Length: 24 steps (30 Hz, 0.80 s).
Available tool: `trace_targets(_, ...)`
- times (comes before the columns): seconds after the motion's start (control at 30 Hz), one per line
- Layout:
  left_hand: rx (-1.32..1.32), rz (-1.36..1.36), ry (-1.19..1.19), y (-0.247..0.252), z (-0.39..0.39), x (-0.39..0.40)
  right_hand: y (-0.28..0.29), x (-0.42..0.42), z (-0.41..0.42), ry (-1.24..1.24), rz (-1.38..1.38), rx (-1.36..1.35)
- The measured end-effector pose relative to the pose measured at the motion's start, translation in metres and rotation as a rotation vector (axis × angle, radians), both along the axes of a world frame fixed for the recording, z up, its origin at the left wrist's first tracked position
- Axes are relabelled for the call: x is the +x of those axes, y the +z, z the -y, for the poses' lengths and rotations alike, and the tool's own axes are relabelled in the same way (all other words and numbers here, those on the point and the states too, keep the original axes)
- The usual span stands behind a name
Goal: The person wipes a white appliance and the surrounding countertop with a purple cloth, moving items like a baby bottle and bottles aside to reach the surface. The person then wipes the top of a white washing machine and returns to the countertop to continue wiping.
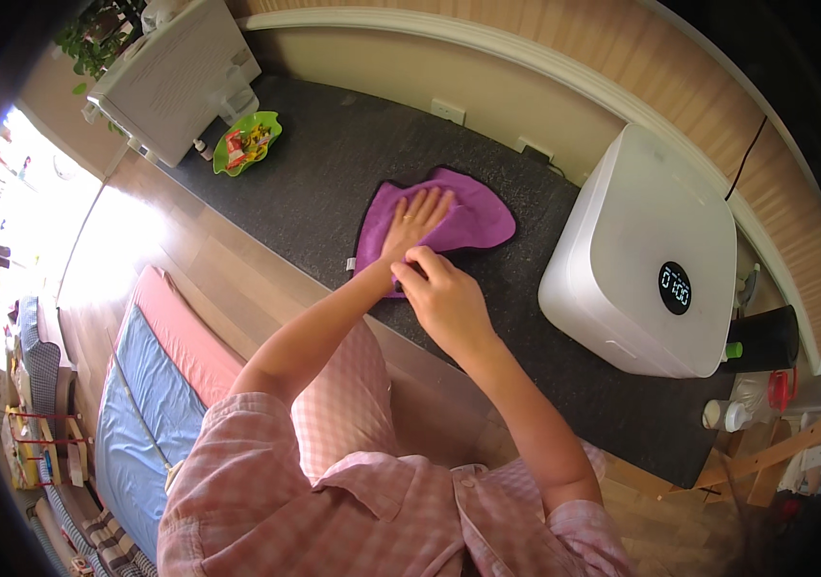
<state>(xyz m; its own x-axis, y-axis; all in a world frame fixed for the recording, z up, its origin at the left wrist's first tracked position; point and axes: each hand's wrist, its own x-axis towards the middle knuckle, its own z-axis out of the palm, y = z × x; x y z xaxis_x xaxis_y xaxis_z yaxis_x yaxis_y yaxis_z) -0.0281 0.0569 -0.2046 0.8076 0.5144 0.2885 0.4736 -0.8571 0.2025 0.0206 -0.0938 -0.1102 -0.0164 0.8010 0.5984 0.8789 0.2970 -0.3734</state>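
Observation:
A purple cloth with a dark border lies partly spread and rumpled on the dark speckled countertop. Flat on it rests my left hand, fingers apart, with a ring on one finger. Close to the left wrist, my right hand pinches the near edge of the cloth between thumb and fingers. Part of the cloth is folded up between the two hands, and my left forearm covers some of its near side.
A white appliance with a lit display stands to the right. Far left are a green dish of wrapped snacks, a small bottle and a clear pitcher. A lidded container stands at the right end. Wall outlets are behind.

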Motion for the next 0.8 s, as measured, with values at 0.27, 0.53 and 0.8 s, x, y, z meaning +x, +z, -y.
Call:
trace_targets(0.27,0.198,0.108,0.750,-0.017,-0.152,-0.026,0.002,0.014,0.027,0.000,-0.120,-0.024)
trace_targets(0.53,0.034,0.029,0.367,0.012,-0.161,0.094,-0.043,0.087,0.240,-0.540,-0.010,-0.371)
trace_targets(0.8,0.031,-0.002,-0.385,0.014,-0.021,0.222,-0.043,0.084,0.230,-0.646,0.038,-0.449)
